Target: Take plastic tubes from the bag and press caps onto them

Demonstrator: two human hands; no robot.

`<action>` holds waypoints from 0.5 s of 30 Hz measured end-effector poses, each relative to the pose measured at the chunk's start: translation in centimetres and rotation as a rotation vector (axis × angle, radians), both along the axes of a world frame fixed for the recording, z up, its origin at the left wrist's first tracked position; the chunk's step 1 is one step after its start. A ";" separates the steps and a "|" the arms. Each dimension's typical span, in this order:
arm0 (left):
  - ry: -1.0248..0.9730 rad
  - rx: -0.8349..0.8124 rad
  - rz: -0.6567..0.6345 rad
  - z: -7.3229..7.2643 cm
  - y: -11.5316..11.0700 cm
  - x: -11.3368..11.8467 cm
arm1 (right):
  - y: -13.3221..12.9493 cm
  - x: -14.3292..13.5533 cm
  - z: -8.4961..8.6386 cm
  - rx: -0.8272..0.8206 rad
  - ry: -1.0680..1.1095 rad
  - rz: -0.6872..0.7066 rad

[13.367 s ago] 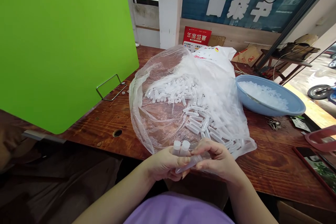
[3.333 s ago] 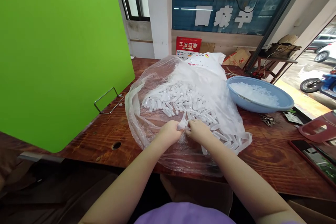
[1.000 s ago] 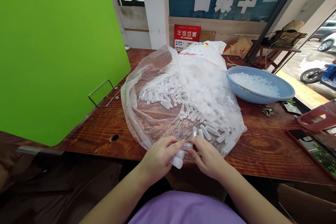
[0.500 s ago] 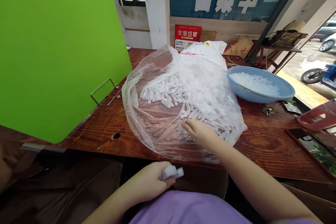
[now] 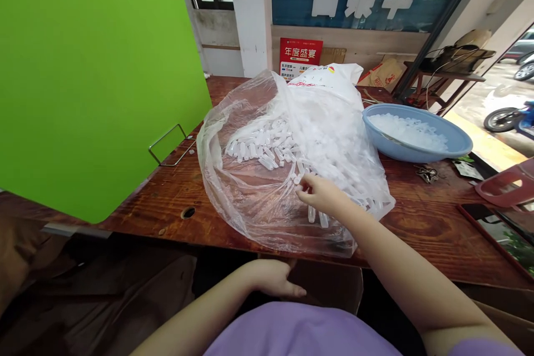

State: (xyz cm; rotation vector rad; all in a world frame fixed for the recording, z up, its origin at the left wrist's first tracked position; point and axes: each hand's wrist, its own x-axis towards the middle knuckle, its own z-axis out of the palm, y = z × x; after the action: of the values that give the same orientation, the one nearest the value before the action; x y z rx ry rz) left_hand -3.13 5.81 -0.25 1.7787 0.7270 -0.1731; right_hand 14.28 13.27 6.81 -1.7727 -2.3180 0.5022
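A large clear plastic bag point(image 5: 258, 206) lies on its side with its mouth toward me. Loose translucent plastic tubes point(image 5: 267, 142) with small white caps spill inside it. My right hand point(image 5: 323, 194) is at the bag's mouth, thumb and forefinger pinched at a small white plastic piece point(image 5: 297, 178). Two clear tubes point(image 5: 323, 219) show just below that palm; whether the hand holds them I cannot tell. Below the table edge, my left hand point(image 5: 277, 278) hangs over a cardboard box point(image 5: 329, 283), thumb stretched out, nothing visible in it. Its other fingers are mostly hidden.
A blue basin point(image 5: 417, 150) full of translucent pieces stands at the right on the wooden table point(image 5: 167, 200). Keys point(image 5: 426, 173), a phone point(image 5: 500, 239) and a pink plastic object point(image 5: 507, 183) lie beyond my right arm. A green board point(image 5: 92, 83) stands at the left.
The white pieces that were in my left hand are out of sight; that hand has moved right and opened over the box. My right hand has risen slightly, its fingers now pinched.
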 end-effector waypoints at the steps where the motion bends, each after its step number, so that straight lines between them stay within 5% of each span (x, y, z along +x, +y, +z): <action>1: 0.002 0.020 -0.072 1.4 0.3 -0.2 | -1.0 0.9 0.2 -0.018 0.038 -0.013; 3: -0.028 0.117 -0.148 4.0 1.4 -0.2 | -3.0 2.7 -0.1 -0.045 0.169 -0.050; 6: 0.017 0.810 0.026 6.0 3.8 1.5 | -5.9 4.2 -1.8 -0.059 0.399 -0.138; 8: 0.055 1.128 -0.068 5.7 5.6 3.0 | -7.3 4.3 -3.0 -0.060 0.451 -0.174; 11: 0.066 1.229 -0.237 4.0 7.2 4.6 | -8.7 3.9 -3.8 -0.034 0.390 -0.174; 15: 0.087 1.226 -0.206 2.5 6.9 4.6 | -9.2 3.4 -3.8 0.088 0.238 -0.147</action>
State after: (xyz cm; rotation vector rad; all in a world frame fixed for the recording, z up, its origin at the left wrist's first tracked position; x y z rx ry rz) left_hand 1.48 12.68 2.22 3.0290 0.7630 0.1004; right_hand 17.64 4.11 2.99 -1.7234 -2.0030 0.5453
